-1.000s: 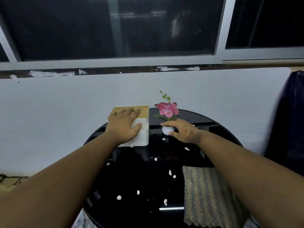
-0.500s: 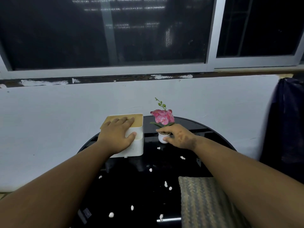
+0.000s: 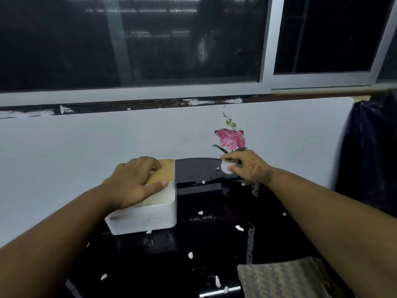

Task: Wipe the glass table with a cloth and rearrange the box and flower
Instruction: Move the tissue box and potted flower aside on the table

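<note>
Box: your left hand (image 3: 133, 181) lies over the tan lid of the box (image 3: 150, 203), fingers curled on the top and thumb along its near right edge, so the grip is closed on the box. A second ago the box sat close beside the flower; now it is at the counter's left edge, well apart from the flower.
Flower: your right hand (image 3: 247, 166) pinches the white pot of the flower (image 3: 229, 139), thumb in front and fingers over the rim. It stands upright at the far edge of the counter (image 3: 214, 244), right of where it was relative to the box.
Change: you have drawn the two things away from each other, opening a bare strip of black glass between them.
Meaning: the middle looks ready for wiping, though white crumbs (image 3: 190, 255) lie scattered over it and wet specks show near the pot.
Cloth: the cloth (image 3: 285, 280) lies untouched at the near right, under your right forearm.
Next: likely let go of both and reach for the cloth; the box sits close to the rim, so mind it there.
</note>
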Available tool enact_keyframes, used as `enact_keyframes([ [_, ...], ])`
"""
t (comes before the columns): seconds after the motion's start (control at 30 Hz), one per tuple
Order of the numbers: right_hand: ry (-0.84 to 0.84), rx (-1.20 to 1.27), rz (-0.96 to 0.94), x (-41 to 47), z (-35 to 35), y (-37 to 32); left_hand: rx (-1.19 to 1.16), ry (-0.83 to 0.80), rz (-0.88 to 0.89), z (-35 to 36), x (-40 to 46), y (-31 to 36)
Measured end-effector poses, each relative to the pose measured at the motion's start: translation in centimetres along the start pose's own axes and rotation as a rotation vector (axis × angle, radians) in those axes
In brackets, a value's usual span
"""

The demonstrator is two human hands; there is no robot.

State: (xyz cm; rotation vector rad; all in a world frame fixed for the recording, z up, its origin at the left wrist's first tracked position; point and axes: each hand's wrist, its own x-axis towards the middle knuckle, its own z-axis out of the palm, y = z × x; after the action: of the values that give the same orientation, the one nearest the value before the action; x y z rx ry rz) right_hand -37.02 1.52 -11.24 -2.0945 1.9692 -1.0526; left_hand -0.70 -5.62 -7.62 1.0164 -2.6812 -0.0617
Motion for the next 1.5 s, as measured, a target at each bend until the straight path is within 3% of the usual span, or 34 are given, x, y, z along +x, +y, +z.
enact_keyframes([
  [0.3, 0.060, -0.004, 0.028, 4.2, 1.2, 2.6, 0.018, 0.044, 0.027, 0.6, 0.2, -0.4],
  [0.87, -0.072, -0.036, 0.095, 7.1, 2.8, 3.9, 0.015, 0.033, 0.044, 0.6, 0.4, -0.4],
  [1.5, -0.085, -0.056, 0.092, 6.9, 4.0, 3.4, 0.018, 0.031, 0.034, 0.5, 0.3, -0.2],
])
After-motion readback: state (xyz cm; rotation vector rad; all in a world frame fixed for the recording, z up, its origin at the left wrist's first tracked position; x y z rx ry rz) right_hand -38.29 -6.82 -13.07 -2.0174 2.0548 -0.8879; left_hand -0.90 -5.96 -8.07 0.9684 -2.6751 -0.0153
